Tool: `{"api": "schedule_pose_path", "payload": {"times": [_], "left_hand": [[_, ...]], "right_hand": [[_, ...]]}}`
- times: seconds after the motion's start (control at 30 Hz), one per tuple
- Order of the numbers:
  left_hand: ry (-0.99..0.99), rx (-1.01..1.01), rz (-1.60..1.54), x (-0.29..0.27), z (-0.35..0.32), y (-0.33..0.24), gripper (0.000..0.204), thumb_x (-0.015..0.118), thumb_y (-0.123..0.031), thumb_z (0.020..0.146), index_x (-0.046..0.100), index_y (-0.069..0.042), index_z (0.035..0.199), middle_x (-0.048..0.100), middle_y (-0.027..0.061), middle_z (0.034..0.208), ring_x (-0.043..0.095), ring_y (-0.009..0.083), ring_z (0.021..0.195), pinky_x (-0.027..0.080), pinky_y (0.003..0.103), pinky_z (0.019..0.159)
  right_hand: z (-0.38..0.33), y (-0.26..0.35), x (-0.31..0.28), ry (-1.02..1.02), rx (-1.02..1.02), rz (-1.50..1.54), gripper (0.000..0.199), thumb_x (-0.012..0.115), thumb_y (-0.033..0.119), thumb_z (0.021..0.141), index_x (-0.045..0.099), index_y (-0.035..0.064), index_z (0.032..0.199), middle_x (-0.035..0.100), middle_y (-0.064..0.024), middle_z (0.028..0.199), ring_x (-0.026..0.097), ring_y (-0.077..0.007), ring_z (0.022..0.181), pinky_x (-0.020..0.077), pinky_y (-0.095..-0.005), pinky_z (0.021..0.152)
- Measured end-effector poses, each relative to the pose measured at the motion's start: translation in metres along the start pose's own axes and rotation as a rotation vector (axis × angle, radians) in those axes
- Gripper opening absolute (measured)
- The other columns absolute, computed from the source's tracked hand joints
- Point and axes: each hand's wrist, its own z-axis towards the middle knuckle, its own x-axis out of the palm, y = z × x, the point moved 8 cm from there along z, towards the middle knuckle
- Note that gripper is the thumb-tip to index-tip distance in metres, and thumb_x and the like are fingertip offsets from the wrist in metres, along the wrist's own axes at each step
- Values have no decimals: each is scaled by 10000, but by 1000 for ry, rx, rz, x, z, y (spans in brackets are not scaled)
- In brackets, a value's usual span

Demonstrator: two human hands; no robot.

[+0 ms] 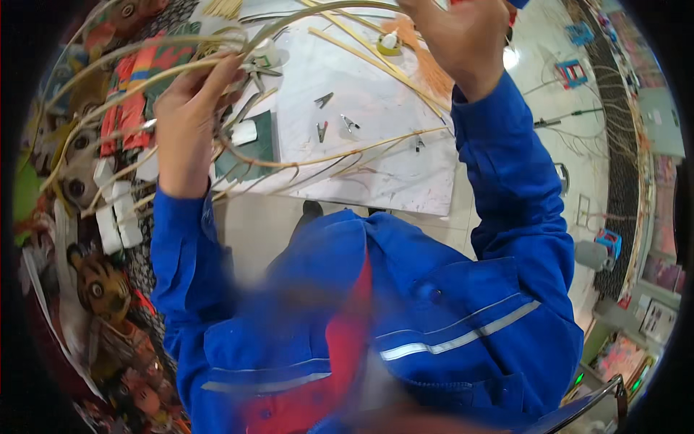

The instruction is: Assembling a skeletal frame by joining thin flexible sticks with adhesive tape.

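Observation:
My left hand [189, 119] is closed around bent, pale bamboo strips [155, 74], its thumb and fingers pinched near their crossing. One long curved strip [311, 13] arcs from there across the top of the view to my right hand [466, 43]. The right hand is raised at the upper right, closed at the strip's end; its fingertips are partly cut off by the frame. Beside the left hand lie pliers [258, 72] with open jaws. Another thin strip frame [325, 158] with dark ties stretches across the table's near part below my hands.
On the white table [390, 177] are several small spring clips [322, 132], a dark green mat [253, 152], a small bottle with a yellow base [389, 43], orange fibres [428, 69] and loose bamboo strips [361, 58]. White blocks [119, 217] and animal-headed figures [101, 282] crowd the left.

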Motion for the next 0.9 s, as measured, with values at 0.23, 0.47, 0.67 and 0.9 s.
{"api": "schedule_pose_path", "payload": {"times": [0.23, 0.47, 0.67, 0.9], "left_hand": [[-71, -136, 68, -48, 16, 28, 328, 689, -224, 950, 673, 13, 1177, 698, 83, 1099, 664, 135, 981, 513, 254, 829], [-104, -162, 21, -40, 48, 38, 328, 670, -233, 965, 649, -11, 1205, 685, 34, 1114, 639, 127, 1021, 491, 268, 788], [-119, -184, 26, -53, 62, 55, 284, 638, -247, 990, 638, -51, 1195, 684, 17, 1068, 626, 96, 958, 467, 261, 755], [3, -178, 20, -27, 80, 51, 292, 661, -304, 978, 663, -78, 1163, 697, -2, 971, 566, 44, 752, 456, 245, 709]], "right_hand": [[-146, -73, -18, -162, 496, 106, 118, 721, 81, 900, 651, -10, 872, 637, -21, 743, 591, -56, 715, 475, -218, 638], [-431, -212, 9, 490, 1217, -537, 415, 695, 428, 843, 649, 37, 973, 682, -193, 928, 644, -405, 929, 508, -482, 827], [-494, -243, 36, 488, 1478, -607, 434, 684, 418, 846, 658, 32, 1044, 677, -219, 1027, 629, -412, 1016, 496, -498, 885], [-529, -264, 41, 392, 1574, -501, 282, 629, 270, 872, 685, 43, 1031, 688, -207, 1013, 664, -380, 984, 527, -478, 860]]}}
